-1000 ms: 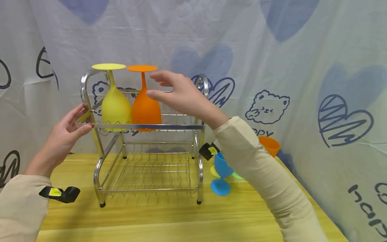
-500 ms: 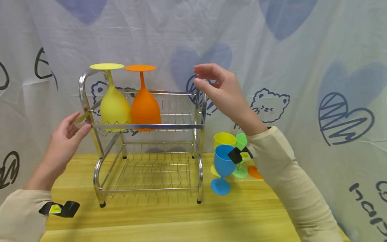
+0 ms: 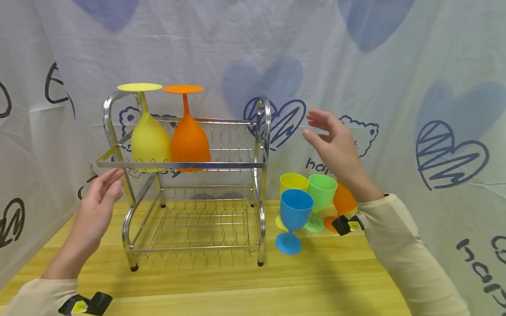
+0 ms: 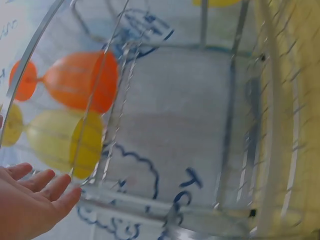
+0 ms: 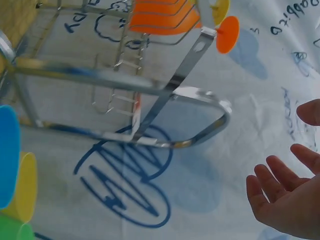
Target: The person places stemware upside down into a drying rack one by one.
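Observation:
On the upper tier of a two-tier metal dish rack (image 3: 205, 165), a yellow goblet (image 3: 151, 140) and an orange goblet (image 3: 190, 140) stand upside down side by side. My left hand (image 3: 95, 206) is just off the rack's left side, fingers loosely bent and holding nothing. In the air above the goblets on the right, my right hand (image 3: 336, 147) is bare, its thumb and fingers spread apart. Below it a blue goblet (image 3: 296, 210), a green goblet (image 3: 322, 193), another yellow goblet (image 3: 293, 181) and another orange goblet (image 3: 343, 201) stand upright on the table, the last partly hidden by my wrist.
The rack's lower tier (image 3: 205, 219) has wavy wire dividers. A wooden table (image 3: 221, 289) carries the rack and goblets. Behind and at both sides hangs a white curtain (image 3: 221, 39) printed with hearts and bears.
My right hand has moved right, away from the upside-down orange goblet to above the upright ones. My left hand has come off the rack's upper left corner and dropped lower.

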Tool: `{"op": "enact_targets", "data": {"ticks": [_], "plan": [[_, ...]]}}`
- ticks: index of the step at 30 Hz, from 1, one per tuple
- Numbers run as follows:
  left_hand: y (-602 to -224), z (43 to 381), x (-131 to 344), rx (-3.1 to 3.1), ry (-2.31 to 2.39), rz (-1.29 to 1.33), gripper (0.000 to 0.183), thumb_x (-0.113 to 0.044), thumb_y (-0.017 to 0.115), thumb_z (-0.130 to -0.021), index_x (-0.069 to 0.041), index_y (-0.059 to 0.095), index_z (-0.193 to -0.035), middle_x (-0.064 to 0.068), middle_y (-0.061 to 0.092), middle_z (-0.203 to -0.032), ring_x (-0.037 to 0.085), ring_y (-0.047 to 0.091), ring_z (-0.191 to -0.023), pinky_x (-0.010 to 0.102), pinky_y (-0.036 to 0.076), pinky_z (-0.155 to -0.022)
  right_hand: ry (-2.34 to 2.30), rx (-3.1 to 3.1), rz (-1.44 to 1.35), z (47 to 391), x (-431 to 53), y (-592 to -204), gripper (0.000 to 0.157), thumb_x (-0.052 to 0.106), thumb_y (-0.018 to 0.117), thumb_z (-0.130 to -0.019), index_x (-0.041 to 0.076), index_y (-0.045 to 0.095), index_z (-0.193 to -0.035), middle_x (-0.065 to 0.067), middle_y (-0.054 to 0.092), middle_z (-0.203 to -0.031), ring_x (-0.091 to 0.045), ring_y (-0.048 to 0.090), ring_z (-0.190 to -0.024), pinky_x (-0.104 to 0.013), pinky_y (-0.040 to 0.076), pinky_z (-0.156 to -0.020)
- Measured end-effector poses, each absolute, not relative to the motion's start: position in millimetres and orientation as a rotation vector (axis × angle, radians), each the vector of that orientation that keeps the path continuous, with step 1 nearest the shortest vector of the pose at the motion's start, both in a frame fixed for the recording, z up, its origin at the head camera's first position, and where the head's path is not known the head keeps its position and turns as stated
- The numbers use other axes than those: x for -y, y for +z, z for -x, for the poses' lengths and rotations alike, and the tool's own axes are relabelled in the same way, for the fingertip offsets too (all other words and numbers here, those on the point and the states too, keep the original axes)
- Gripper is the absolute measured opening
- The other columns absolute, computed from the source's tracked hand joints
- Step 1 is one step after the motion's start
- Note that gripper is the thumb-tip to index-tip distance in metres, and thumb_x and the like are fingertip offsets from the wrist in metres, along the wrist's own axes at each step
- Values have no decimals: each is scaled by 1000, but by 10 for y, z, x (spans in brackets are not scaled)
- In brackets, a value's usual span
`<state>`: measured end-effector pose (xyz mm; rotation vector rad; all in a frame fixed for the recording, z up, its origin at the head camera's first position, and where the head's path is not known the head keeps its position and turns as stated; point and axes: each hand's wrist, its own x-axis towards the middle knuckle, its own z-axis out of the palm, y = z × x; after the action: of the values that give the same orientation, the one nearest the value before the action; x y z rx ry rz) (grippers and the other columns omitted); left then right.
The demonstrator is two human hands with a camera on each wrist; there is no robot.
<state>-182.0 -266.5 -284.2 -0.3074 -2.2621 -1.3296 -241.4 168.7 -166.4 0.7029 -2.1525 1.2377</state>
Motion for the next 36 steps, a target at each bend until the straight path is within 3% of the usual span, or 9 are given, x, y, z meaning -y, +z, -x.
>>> {"op": "enact_targets", "data": {"ticks": [6,10,15,19,22,26,29,32,36], "plan": [[-3038,1780,2439,2243,-1532,436,54,-26,34,-107,4,19,-150,22,31,-150,-3,44,-119,7,40,-91,1245,2267,-578,2423,-1949,-1941,53,23,58,-98,5,40,-144,-13,47,-142,-27,44,-128,-49,38,-106],[-3133,1743,2270,2256,-1645,464,53,-24,36,-107,4,22,-149,23,32,-149,-7,45,-116,8,40,-92,1274,2321,-517,2457,-2086,-2158,56,25,59,-98,3,38,-145,-16,45,-142,-31,42,-129,-52,36,-107],[-3192,1687,2096,2312,-1696,443,52,-23,39,-106,1,25,-150,19,33,-150,5,44,-124,7,35,-94,1329,2409,-466,2482,-2197,-2416,60,24,60,-97,2,34,-146,-19,43,-144,-34,39,-132,-52,34,-108],[-3233,1634,1994,2364,-1719,405,52,-25,41,-106,-1,26,-150,17,34,-150,28,37,-133,33,33,-109,1409,2473,-423,2496,-2243,-2672,65,24,63,-95,2,31,-148,-21,39,-146,-36,37,-133,-52,33,-109],[-3284,1598,1921,2389,-1738,385,51,-25,42,-105,-2,28,-149,17,36,-149,32,37,-133,50,27,-109,1475,2490,-396,2541,-2245,-2877,73,24,68,-92,0,27,-148,-23,37,-146,-37,36,-134,-53,34,-108],[-3347,1545,1798,2388,-1764,371,49,-23,46,-104,-2,34,-146,16,42,-146,24,43,-129,29,37,-104,1575,2489,-354,2591,-2190,-3082,86,20,73,-88,-1,18,-151,-26,34,-147,-40,33,-134,-53,33,-109],[-3367,1514,1687,2384,-1775,388,48,-22,49,-102,-2,38,-144,16,45,-143,25,45,-128,22,38,-99,1625,2495,-286,2608,-2138,-3205,95,18,75,-86,-1,10,-152,-27,29,-150,-41,31,-136,-53,32,-110],[-3372,1496,1600,2381,-1791,422,47,-20,52,-101,-3,40,-143,15,46,-143,33,43,-129,25,39,-99,1645,2507,-206,2629,-2089,-3323,101,19,77,-85,0,4,-153,-28,24,-152,-43,28,-137,-52,30,-110],[-3388,1481,1529,2361,-1813,449,49,-18,56,-98,-3,41,-143,16,46,-143,36,44,-128,17,39,-97,1662,2532,-145,2665,-2037,-3463,103,19,78,-83,-1,4,-153,-29,21,-153,-44,26,-138,-53,29,-110]]}}
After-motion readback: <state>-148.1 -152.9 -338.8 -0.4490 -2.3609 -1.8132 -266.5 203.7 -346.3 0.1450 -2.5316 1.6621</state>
